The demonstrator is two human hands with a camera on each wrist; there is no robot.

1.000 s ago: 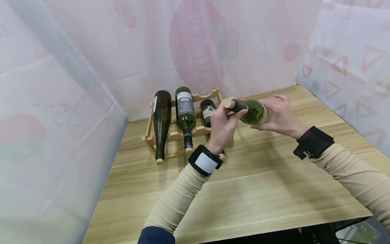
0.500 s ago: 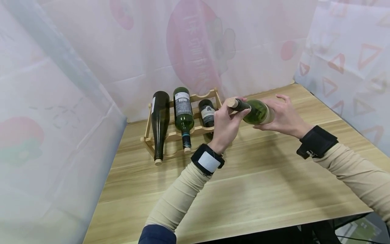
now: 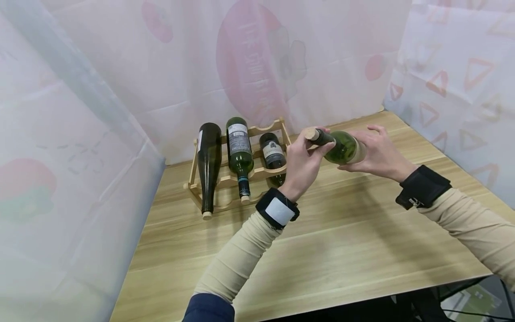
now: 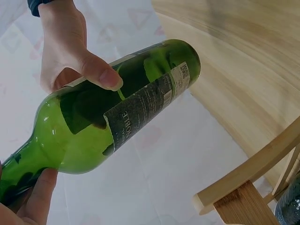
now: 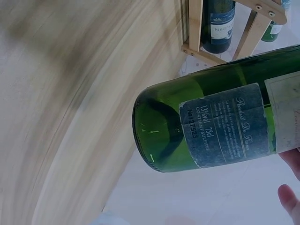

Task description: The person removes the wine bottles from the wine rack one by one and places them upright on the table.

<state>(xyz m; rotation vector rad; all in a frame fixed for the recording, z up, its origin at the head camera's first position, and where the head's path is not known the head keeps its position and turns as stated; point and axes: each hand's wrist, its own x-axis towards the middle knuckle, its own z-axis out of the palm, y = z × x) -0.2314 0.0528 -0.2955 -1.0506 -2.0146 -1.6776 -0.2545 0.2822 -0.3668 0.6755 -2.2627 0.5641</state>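
Observation:
A green wine bottle (image 3: 341, 147) with a cork in its mouth is held up over the table, neck toward me. My left hand (image 3: 301, 166) grips its dark neck just below the cork. Around the bottle's body curls my right hand (image 3: 378, 154), thumb along the label side. In the left wrist view the bottle (image 4: 112, 108) lies slanted, with the right thumb (image 4: 110, 78) across its body. Its base and a dark back label (image 5: 227, 126) show in the right wrist view.
Left of my hands stands a wooden wine rack (image 3: 229, 181). It bears a dark bottle (image 3: 209, 156), a green bottle (image 3: 240, 152) and a smaller labelled bottle (image 3: 273, 152) lower down. Patterned white curtains (image 3: 181, 67) enclose the wooden table (image 3: 342, 250).
Both hands and the bottle have shifted slightly right in the head view, while the rack has drifted slightly left. The grip on the bottle looks the same.

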